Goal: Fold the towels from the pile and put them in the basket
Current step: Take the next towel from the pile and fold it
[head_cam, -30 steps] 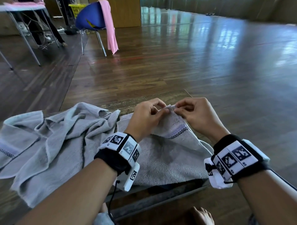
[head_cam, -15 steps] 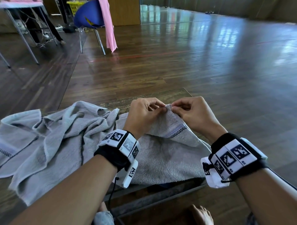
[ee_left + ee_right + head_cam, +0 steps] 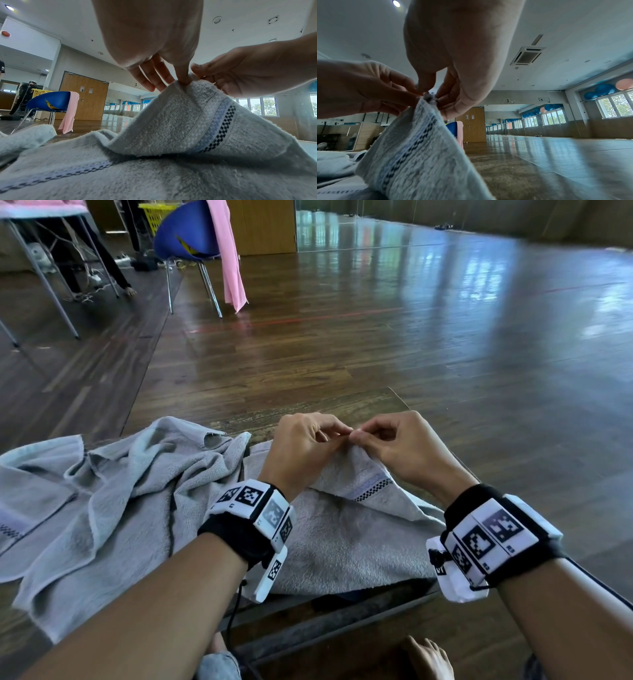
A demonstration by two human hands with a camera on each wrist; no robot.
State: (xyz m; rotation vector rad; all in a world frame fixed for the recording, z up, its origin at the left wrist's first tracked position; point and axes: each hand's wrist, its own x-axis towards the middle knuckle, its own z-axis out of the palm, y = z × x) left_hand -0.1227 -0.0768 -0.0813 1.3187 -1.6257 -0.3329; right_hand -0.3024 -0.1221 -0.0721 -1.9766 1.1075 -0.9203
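A grey towel (image 3: 346, 539) with a blue and black checked band lies on the low wooden table (image 3: 308, 412) before me. My left hand (image 3: 308, 440) and right hand (image 3: 394, 440) meet above it and both pinch one raised corner of the towel (image 3: 187, 83) between thumb and fingertips. The corner (image 3: 429, 98) stands up like a tent, the rest hangs down. More crumpled grey towels (image 3: 102, 491) lie in a pile to the left. A yellow basket (image 3: 161, 212) stands far off behind a chair.
A blue chair (image 3: 185, 237) with a pink cloth (image 3: 227, 254) draped over it stands at the back left, beside a metal-legged table (image 3: 41, 210). A person's legs show under that table. Wooden floor stretches to the right. My bare foot (image 3: 428, 659) shows below the table's front edge.
Both hands have lifted the towel corner slightly and drawn their fingertips closer together. The pile on the left has not moved.
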